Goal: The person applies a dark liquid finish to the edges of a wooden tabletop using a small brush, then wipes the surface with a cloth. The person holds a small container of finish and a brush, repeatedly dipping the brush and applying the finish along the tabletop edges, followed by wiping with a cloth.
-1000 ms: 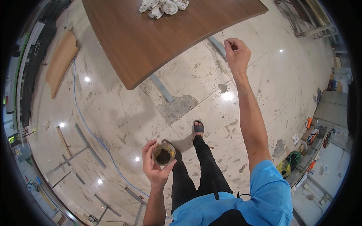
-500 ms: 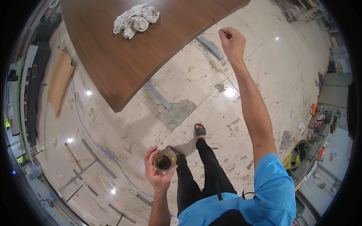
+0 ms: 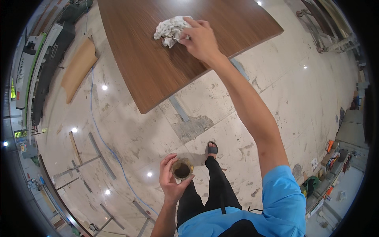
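Note:
My left hand (image 3: 170, 182) is wrapped round a small clear cup (image 3: 187, 162) with dark brown liquid in it, held upright above the floor near my legs. My right hand (image 3: 200, 40) reaches over the brown wood-grain panel (image 3: 146, 75). Its thumb and fingers pinch a thin pale stick (image 3: 176, 39), whose tip is too small to make out. Those fingers are right at the crumpled white rag (image 3: 169, 30), which has dark stains and lies on the panel; whether they press on it I cannot tell.
Grey metal bars (image 3: 179, 109) stick out under the panel over a worn tiled floor. A blue hose (image 3: 104, 140) runs along the left, near a curved tan board (image 3: 80, 69) and loose metal frames (image 3: 101, 156). Tools and boxes (image 3: 327, 166) line the right side; a wheeled rack (image 3: 321, 27) stands far right.
My right hand has moved left from beside the panel's edge to the rag. The left hand still holds the cup. My view has shifted, so the panel appears further right.

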Tool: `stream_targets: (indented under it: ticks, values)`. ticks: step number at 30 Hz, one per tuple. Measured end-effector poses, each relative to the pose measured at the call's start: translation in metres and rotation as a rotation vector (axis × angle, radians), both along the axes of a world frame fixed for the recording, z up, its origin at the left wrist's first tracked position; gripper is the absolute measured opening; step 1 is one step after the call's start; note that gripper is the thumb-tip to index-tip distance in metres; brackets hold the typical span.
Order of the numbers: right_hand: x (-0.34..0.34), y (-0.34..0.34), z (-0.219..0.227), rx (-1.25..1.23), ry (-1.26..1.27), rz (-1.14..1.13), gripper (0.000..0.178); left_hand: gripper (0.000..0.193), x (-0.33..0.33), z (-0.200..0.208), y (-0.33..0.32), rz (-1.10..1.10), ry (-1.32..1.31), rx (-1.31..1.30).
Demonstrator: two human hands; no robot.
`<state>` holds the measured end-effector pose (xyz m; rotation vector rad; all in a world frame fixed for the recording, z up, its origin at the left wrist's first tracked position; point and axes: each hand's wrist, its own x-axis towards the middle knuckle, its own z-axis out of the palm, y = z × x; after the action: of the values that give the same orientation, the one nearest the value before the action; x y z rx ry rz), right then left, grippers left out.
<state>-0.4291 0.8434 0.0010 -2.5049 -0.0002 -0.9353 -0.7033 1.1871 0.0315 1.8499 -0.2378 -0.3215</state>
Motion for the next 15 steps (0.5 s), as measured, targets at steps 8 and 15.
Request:
stream_targets:
  ticks: [8, 15]
  values:
    - [0.018, -0.020, -0.023, 0.159, 0.381, 0.012, 0.020, 0.074, -0.001, -0.001, 0.016, 0.057, 0.013, -0.050]
    - [-0.118, -0.169, -0.034, 0.249, 0.063, -0.586, 0.011, 0.073, -0.001, -0.011, 0.037, 0.025, 0.085, -0.059]
